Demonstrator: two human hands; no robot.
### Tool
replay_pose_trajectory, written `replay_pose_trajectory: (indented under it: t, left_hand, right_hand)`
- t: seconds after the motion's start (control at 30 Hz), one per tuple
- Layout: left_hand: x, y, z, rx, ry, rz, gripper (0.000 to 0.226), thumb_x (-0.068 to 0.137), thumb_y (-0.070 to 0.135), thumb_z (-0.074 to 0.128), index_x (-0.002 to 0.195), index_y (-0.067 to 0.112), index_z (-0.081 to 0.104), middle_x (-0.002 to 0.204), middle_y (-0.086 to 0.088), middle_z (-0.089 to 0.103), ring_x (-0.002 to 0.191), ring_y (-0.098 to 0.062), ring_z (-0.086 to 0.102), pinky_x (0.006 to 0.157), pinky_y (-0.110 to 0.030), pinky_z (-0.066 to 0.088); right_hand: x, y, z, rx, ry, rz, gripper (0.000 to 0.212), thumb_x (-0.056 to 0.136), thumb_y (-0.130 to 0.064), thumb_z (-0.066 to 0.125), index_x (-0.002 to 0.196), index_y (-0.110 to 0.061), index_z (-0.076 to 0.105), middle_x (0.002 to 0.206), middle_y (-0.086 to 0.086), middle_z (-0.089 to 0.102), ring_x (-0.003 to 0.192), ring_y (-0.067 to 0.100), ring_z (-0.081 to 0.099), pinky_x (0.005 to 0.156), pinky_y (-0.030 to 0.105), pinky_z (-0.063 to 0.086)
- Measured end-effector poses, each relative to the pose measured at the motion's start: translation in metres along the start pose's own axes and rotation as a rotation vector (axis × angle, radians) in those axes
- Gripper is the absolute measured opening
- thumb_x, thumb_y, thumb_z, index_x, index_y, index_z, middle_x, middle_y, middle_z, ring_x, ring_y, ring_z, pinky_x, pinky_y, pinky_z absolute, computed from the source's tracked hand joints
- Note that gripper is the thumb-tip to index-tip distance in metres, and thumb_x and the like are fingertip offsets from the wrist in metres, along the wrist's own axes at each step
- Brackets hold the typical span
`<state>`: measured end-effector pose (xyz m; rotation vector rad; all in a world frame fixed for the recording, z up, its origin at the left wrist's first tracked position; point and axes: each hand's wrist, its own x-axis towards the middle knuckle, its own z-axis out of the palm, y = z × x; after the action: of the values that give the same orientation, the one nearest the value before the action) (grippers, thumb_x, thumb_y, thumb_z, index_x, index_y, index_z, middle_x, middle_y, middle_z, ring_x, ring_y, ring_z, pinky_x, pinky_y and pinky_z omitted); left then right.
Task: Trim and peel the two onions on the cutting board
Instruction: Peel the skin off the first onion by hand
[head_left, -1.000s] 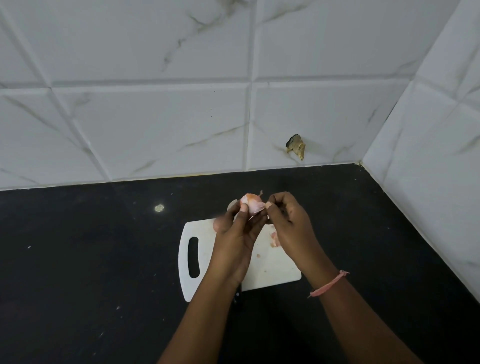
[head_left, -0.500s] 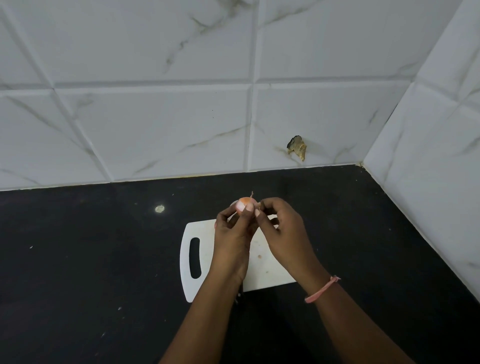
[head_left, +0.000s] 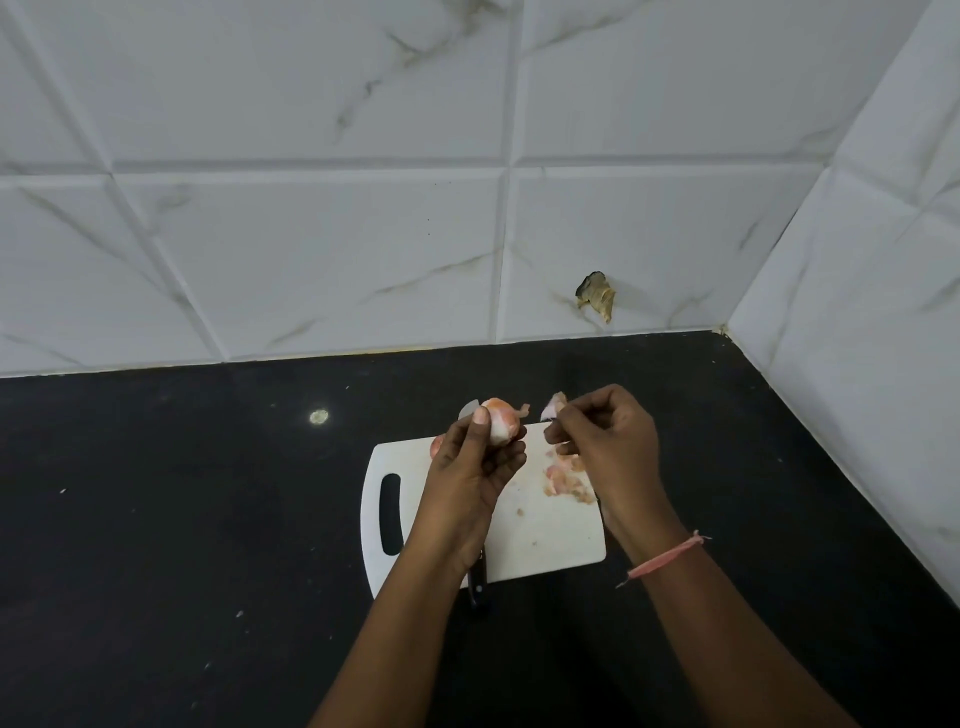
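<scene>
Pale-pink onion: I have the small, half-peeled pink-and-white onion (head_left: 500, 425) held up in the left hand (head_left: 475, 467), above the far edge of the white plastic cutting board with a slot handle (head_left: 545, 540).
Left grip: fingers and thumb curled round the bulb, thumb pressed on its top.
Right grip: the right hand (head_left: 605, 441) pinches a thin flake of pinkish onion skin (head_left: 551, 408) between fingertips.
Change: half a second ago both hands met at the bulb; now the right one has drawn away to the side with the flake torn free, so another layer is off.
Meaning: I judge peeling of this bulb is well along, white flesh showing, some papery skin left near the tip.
Second onion: a pink edge (head_left: 436, 446) peeks out behind the left hand, on the board; I cannot tell its state.
Board contents: a heap of pink peel scraps (head_left: 566, 478) by the right edge; a black-handled knife (head_left: 477, 584) lies mostly hidden under the left wrist.
Containers: none in view for the waste.
</scene>
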<state>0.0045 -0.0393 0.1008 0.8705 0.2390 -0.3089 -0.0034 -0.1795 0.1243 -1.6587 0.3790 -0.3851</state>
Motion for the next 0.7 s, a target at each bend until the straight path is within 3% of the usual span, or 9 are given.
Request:
replay_pose_trajectory:
  t: [0.13,0.23,0.37,0.43,0.7]
  left_hand:
    - [0.003,0.001,-0.003,-0.012,0.000,0.005,0.058,0.081,0.035,0.066,0.130,0.005,0.056,0.123,-0.019,0.067,0.091,-0.018,0.070,0.076,-0.025,0.058]
    - [0.004,0.002,-0.004,0.042,-0.039,0.028,0.046,0.080,0.033,0.065,0.121,0.013,0.062,0.114,-0.012,0.073,0.092,-0.015,0.072,0.078,-0.025,0.058]
    - [0.002,0.003,-0.001,0.068,-0.050,0.068,0.039,0.082,0.030,0.064,0.117,0.014,0.066,0.112,-0.008,0.074,0.098,-0.016,0.072,0.082,-0.025,0.058]
    - [0.001,0.003,0.000,0.083,-0.057,0.085,0.039,0.084,0.029,0.063,0.120,0.012,0.065,0.114,-0.008,0.073,0.106,-0.018,0.070,0.084,-0.025,0.058]
    - [-0.003,0.004,0.005,0.052,-0.059,0.122,0.039,0.086,0.024,0.063,0.121,0.008,0.064,0.114,-0.010,0.073,0.109,-0.021,0.070,0.084,-0.024,0.057]
  right_hand:
    - [0.011,0.017,-0.008,-0.273,-0.045,-0.029,0.005,0.087,-0.011,0.069,0.088,-0.016,0.068,0.085,-0.001,0.073,0.072,0.011,0.070,0.052,0.016,0.053]
    - [0.008,0.024,-0.008,-0.575,-0.141,-0.035,0.025,0.095,-0.012,0.058,0.116,-0.019,0.068,0.116,-0.003,0.067,0.090,0.004,0.063,0.063,0.007,0.045]
    - [-0.008,0.006,0.002,-0.323,-0.151,-0.243,0.014,0.090,-0.027,0.065,0.104,-0.025,0.065,0.099,-0.015,0.068,0.091,0.003,0.066,0.073,0.015,0.054]
    - [-0.015,-0.003,0.008,-0.253,-0.208,-0.277,0.021,0.084,-0.035,0.070,0.101,-0.025,0.063,0.094,-0.016,0.067,0.091,-0.003,0.065,0.073,0.012,0.053]
    - [-0.017,0.002,0.014,-0.199,-0.163,-0.371,0.017,0.083,-0.028,0.075,0.091,-0.014,0.071,0.083,-0.008,0.072,0.081,0.002,0.069,0.070,0.015,0.055]
